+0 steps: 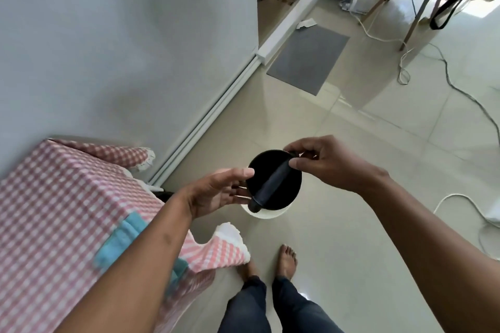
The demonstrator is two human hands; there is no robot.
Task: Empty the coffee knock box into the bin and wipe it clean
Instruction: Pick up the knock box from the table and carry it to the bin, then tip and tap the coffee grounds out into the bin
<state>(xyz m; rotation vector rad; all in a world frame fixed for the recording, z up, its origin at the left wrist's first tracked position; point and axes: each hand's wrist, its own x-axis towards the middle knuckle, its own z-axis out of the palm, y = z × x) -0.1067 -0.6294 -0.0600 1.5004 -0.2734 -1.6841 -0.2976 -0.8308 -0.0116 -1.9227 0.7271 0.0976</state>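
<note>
Hands hold round black knock box over white bin.

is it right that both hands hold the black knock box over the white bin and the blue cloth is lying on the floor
Not quite: the blue cloth lies on the pink checked tablecloth, not the floor, as the head view shows. The left hand and right hand do hold the black knock box over the white bin.
</note>
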